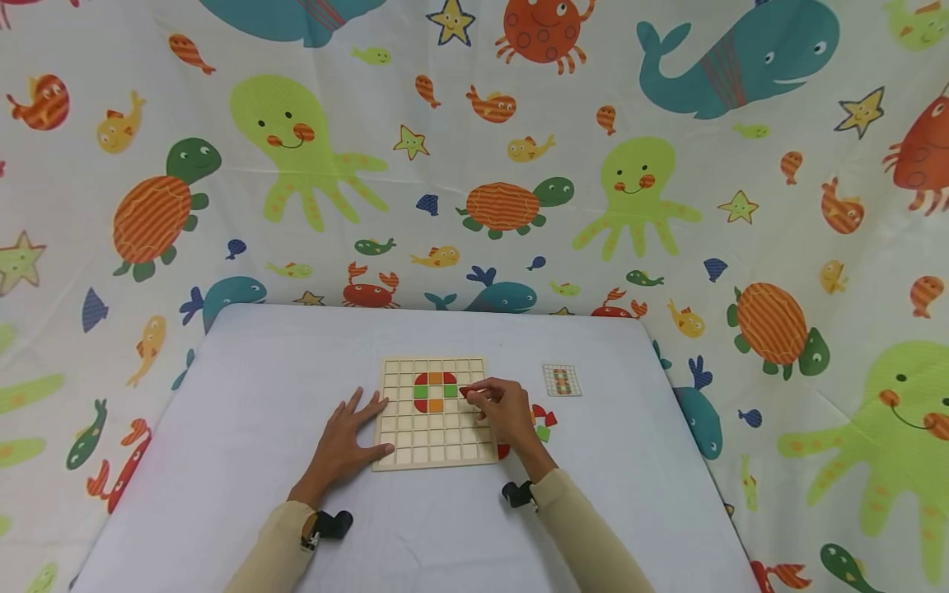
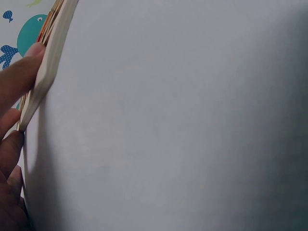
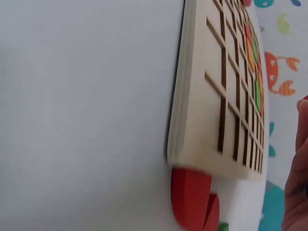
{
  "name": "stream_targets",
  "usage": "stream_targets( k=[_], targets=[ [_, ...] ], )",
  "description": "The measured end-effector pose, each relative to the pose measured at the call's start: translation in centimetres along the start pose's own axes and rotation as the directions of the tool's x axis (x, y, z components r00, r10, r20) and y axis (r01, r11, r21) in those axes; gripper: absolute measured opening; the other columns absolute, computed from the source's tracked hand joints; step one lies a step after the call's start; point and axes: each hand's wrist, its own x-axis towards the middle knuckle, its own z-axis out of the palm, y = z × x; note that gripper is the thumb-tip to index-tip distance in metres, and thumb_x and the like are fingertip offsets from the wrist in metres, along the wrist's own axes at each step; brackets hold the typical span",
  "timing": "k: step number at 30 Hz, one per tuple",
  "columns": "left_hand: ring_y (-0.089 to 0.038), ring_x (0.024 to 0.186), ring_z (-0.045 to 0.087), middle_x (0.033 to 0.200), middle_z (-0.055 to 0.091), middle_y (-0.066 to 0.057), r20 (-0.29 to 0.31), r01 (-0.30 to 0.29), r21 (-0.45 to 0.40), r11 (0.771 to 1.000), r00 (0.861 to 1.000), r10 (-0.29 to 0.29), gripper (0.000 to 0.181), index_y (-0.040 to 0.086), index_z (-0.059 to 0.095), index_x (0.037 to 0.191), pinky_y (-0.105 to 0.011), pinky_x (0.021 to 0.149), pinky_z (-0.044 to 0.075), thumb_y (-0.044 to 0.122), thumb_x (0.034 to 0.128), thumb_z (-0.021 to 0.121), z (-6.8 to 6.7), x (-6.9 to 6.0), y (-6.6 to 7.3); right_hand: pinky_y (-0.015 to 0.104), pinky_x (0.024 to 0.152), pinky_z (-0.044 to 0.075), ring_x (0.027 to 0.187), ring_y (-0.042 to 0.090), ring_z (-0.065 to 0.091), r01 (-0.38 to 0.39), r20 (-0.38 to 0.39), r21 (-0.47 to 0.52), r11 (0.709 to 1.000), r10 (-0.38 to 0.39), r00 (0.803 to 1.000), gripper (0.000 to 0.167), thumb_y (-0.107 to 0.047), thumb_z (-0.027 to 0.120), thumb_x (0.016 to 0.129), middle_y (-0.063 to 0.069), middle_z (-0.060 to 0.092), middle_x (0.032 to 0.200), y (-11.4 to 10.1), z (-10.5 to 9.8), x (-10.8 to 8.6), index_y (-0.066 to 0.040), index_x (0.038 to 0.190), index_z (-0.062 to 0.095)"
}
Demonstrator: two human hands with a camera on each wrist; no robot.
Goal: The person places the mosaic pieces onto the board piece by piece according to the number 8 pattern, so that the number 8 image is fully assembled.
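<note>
Left hand (image 1: 343, 441) resting, thumb and fingers spread, against left side of wooden grid board (image 1: 437, 453). Right hand (image 1: 507, 412) pinching red piece (image 1: 465, 392) over board's right part. Colored tiles (image 1: 435, 378) sitting in board's far half. Loose pieces (image 1: 544, 432) lying right of board, patterned card (image 1: 562, 380) lying beyond.

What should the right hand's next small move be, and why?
Probably to ease the red piece pinched in the right hand into the bare cell right of the lower orange tile in the head view: the pattern's other three corners hold red tiles.
</note>
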Motion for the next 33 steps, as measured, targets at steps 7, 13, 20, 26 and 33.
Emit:
stream_targets(
  k=[7, 13, 20, 26, 33],
  targets=[
    [-0.05, 0.162, 0.022, 0.169, 0.041, -0.018, -0.01, -0.014, -0.005, 1.0, 1.0, 0.014, 0.088, 0.012, 0.054, 0.157, -0.071, 0.131, 0.014, 0.042, 0.0818, 0.09, 0.0, 0.0, -0.1, 0.03, 0.067, 0.066, 0.072, 0.024, 0.079, 0.004, 0.062, 0.072, 0.997, -0.009, 0.998, 0.017, -0.029, 0.079, 0.098, 0.006, 0.083, 0.099, -0.1, 1.6, 0.4, -0.018, 0.111, 0.083],
    [-0.048, 0.162, 0.022, 0.168, 0.042, -0.016, -0.011, -0.01, 0.0, 1.0, 1.0, 0.01, 0.088, 0.013, 0.054, 0.157, -0.07, 0.132, 0.014, 0.043, 0.0814, 0.089, 0.0, 0.0, 0.0, 0.024, 0.064, 0.062, 0.074, 0.015, 0.073, 0.013, 0.077, -0.022, 1.0, -0.011, 0.997, 0.013, -0.017, 0.078, 0.098, 0.004, 0.081, 0.095, -0.1, 2.6, 0.8, -0.011, 0.109, 0.079],
    [-0.048, 0.163, 0.021, 0.169, 0.041, -0.016, -0.002, -0.006, 0.005, 1.0, 1.0, 0.006, 0.089, 0.013, 0.053, 0.157, -0.069, 0.132, 0.013, 0.044, 0.0819, 0.089, 0.1, 0.0, 0.0, 0.022, 0.068, 0.054, 0.077, 0.009, 0.063, -0.027, 0.04, -0.21, 0.977, 0.036, 0.999, 0.008, -0.018, 0.082, 0.095, -0.002, 0.073, 0.084, -0.4, 3.3, 1.4, -0.011, 0.097, 0.079],
    [-0.049, 0.162, 0.021, 0.169, 0.041, -0.016, 0.005, -0.004, 0.007, 1.0, 1.0, 0.004, 0.089, 0.013, 0.053, 0.157, -0.071, 0.131, 0.013, 0.043, 0.0819, 0.089, 0.0, -0.2, 0.1, 0.024, 0.062, 0.045, 0.07, 0.008, 0.06, -0.075, -0.023, -0.322, 0.944, 0.071, 0.997, 0.009, -0.02, 0.085, 0.092, -0.006, 0.069, 0.075, -0.6, 4.1, 1.7, -0.017, 0.087, 0.078],
    [-0.05, 0.162, 0.021, 0.17, 0.04, -0.016, 0.005, 0.001, 0.019, 1.0, 1.0, -0.001, 0.09, 0.013, 0.052, 0.158, -0.074, 0.13, 0.015, 0.046, 0.082, 0.089, 0.1, -0.1, -0.2, 0.026, 0.058, 0.043, 0.069, 0.008, 0.06, -0.105, -0.043, -0.367, 0.924, 0.095, 0.994, 0.012, -0.021, 0.084, 0.092, -0.007, 0.07, 0.074, -1.1, 4.6, 1.8, -0.02, 0.083, 0.077]
  ],
)
